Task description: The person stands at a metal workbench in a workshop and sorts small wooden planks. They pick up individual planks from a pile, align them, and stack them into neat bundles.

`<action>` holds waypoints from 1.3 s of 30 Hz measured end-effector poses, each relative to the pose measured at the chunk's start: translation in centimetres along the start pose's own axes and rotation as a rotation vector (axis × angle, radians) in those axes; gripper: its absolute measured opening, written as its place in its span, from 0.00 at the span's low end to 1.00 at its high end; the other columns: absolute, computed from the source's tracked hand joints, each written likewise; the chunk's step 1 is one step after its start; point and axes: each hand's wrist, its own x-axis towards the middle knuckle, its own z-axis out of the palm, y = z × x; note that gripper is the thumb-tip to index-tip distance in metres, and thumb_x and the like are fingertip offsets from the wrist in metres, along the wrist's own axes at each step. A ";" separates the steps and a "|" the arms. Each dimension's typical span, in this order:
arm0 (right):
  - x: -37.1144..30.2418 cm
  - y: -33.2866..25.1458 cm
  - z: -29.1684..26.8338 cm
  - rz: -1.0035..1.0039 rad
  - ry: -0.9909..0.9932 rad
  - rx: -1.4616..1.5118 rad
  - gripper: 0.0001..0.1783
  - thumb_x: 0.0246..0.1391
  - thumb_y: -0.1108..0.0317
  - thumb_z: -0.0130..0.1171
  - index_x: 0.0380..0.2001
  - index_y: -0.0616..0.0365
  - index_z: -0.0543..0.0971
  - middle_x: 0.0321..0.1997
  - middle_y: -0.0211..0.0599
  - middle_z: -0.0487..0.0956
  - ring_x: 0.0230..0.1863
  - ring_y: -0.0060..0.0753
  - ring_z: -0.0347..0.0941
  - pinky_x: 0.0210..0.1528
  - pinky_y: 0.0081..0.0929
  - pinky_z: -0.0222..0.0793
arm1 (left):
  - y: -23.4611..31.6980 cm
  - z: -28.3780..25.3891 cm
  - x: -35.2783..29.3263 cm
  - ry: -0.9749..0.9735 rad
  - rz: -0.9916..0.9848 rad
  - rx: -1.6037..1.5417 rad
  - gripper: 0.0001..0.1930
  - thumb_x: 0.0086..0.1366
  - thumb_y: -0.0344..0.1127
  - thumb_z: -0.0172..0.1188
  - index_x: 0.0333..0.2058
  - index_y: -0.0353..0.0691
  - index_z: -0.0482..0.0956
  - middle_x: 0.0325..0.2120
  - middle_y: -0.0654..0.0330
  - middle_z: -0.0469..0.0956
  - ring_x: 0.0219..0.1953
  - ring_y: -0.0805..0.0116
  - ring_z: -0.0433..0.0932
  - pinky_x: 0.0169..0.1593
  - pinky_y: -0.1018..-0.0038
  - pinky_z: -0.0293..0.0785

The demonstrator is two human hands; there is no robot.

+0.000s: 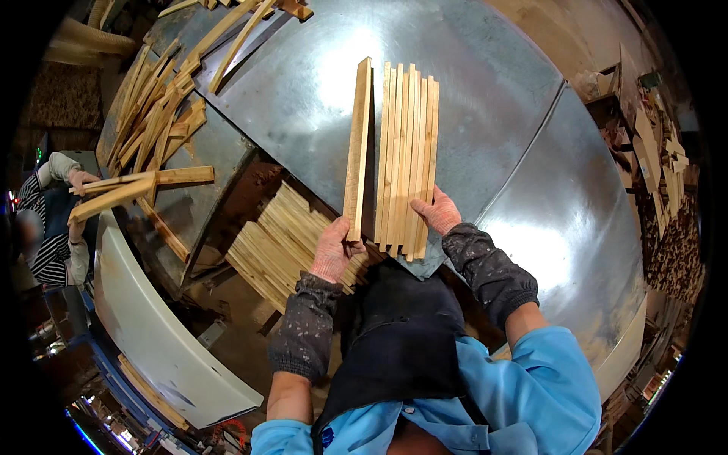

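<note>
At the far left edge, a second person in a striped sleeve (45,227) holds long wooden sticks (140,186) that reach across toward the tabletop. Behind these, a loose heap of wooden strips (155,106) lies on the upper left part of the metal tabletop (500,98), with more strips at the top edge.

Below the tabletop's near edge, left of centre, a stack of cut wooden slats (277,235) sits in an opening, lower than the work surface.

The left hand (332,250), gloved and in a dark speckled sleeve guard, grasps the near end of a single wooden slat (358,148). The grip is closed around that end, with the fingers wrapped on the slat's lower portion. The slat stands on its narrow edge and runs away from the person along the tabletop, just beside the bundle and apart from it by a thin gap.

The bundle of wooden slats (408,152) lies flat on the tabletop, the slats side by side and parallel, their far ends uneven. Their near ends overhang the tabletop's near edge.

The right hand (438,212), also gloved, rests on the near right corner of the bundle. The fingers press against the outer slats; whether the grip closes around them cannot be told.

At the far right, wooden offcuts (656,152) lie scattered on a separate surface.
</note>
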 end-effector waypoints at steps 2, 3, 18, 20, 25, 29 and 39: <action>-0.1 -0.3 -0.1 0.005 0.009 -0.032 0.35 0.61 0.65 0.69 0.67 0.63 0.68 0.57 0.42 0.82 0.56 0.33 0.78 0.61 0.32 0.73 | 0.4 1.2 -1.3 -0.042 -0.033 -0.146 0.25 0.77 0.52 0.55 0.55 0.33 0.78 0.25 0.65 0.78 0.24 0.70 0.77 0.30 0.71 0.79; -0.1 -0.3 0.0 0.002 0.012 -0.028 0.35 0.61 0.65 0.69 0.67 0.63 0.68 0.57 0.41 0.82 0.56 0.33 0.78 0.61 0.32 0.73 | 0.3 1.4 -1.7 -0.065 -0.040 -0.221 0.26 0.77 0.53 0.55 0.55 0.33 0.78 0.24 0.65 0.77 0.23 0.70 0.75 0.30 0.70 0.77; -0.9 -1.3 0.1 -0.012 0.046 -0.078 0.36 0.59 0.59 0.70 0.66 0.61 0.70 0.56 0.43 0.84 0.56 0.37 0.80 0.61 0.34 0.73 | -0.5 4.0 -2.5 -0.043 -0.084 -0.367 0.26 0.77 0.55 0.55 0.54 0.34 0.79 0.19 0.70 0.69 0.17 0.74 0.60 0.27 0.72 0.64; -0.5 -0.6 0.0 -0.019 0.042 -0.038 0.36 0.59 0.59 0.70 0.66 0.61 0.70 0.56 0.43 0.84 0.56 0.37 0.80 0.61 0.34 0.73 | -0.5 4.4 -2.5 -0.001 -0.079 -0.338 0.26 0.77 0.55 0.54 0.54 0.34 0.79 0.20 0.69 0.70 0.17 0.74 0.62 0.27 0.72 0.66; -1.4 -2.2 0.0 -0.024 0.060 -0.165 0.36 0.57 0.54 0.69 0.63 0.62 0.72 0.54 0.50 0.85 0.56 0.48 0.81 0.61 0.38 0.74 | -1.0 4.3 -2.5 -0.011 -0.041 -0.333 0.27 0.77 0.56 0.55 0.53 0.35 0.80 0.21 0.67 0.73 0.18 0.73 0.66 0.27 0.70 0.69; -0.9 -1.0 0.0 -0.062 0.076 -0.116 0.36 0.57 0.54 0.69 0.63 0.61 0.72 0.54 0.49 0.85 0.56 0.47 0.81 0.60 0.38 0.74 | -1.0 4.8 -2.6 0.015 -0.052 -0.316 0.28 0.76 0.57 0.56 0.55 0.35 0.79 0.21 0.69 0.72 0.19 0.74 0.65 0.28 0.70 0.66; -1.9 -2.5 0.1 -0.059 0.074 -0.122 0.36 0.57 0.55 0.69 0.64 0.61 0.72 0.54 0.49 0.85 0.56 0.46 0.82 0.61 0.39 0.74 | -0.1 5.9 -3.1 -0.066 -0.049 -0.340 0.29 0.77 0.58 0.52 0.57 0.35 0.78 0.20 0.69 0.72 0.18 0.74 0.62 0.28 0.71 0.62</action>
